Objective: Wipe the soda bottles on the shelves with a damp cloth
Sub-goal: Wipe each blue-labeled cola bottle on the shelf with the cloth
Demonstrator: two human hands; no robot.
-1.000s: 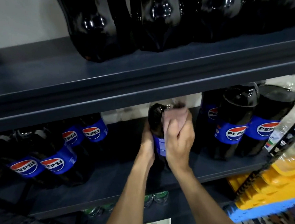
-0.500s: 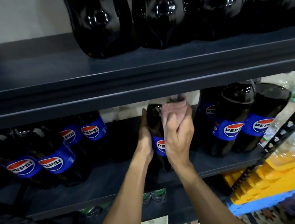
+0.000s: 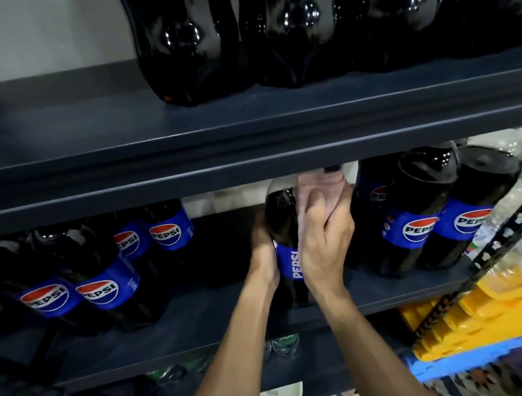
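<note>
Well to the left of the held bottle point(image 3: 282, 224), a cluster of Pepsi bottles point(image 3: 103, 290) stands on the same shelf point(image 3: 201, 326), labels facing out. Whether they have been wiped, I can't tell from here.

Now my left hand point(image 3: 262, 251): it's wrapped round the held bottle's left flank at label height, fingers curled behind it. That's my anchor, I'd say, there to stop the bottle spinning or tipping while the other side gets rubbed.

The held bottle itself is at the front of the shelf, cap tucked right under the lip of the upper shelf point(image 3: 248, 142). My wrists hide its base, so I can't say whether it's resting or lifted.

Over its neck and shoulder lies the pink cloth point(image 3: 323, 183), draped high because that's where dust would settle. My right hand point(image 3: 323, 243) clamps the cloth against the right side of the held bottle, thumb pressing into the fabric. A firm squeeze makes sense: damp cloth on slick plastic slides unless it's pinned.

Just right of the held bottle, two more big bottles point(image 3: 419, 215) stand close together. Tight quarters, so I'd judge the risk is my elbow or knuckles nudging them.

Further right of the held bottle and lower, stacked yellow crates point(image 3: 484, 314) sit outside the shelving.
</note>
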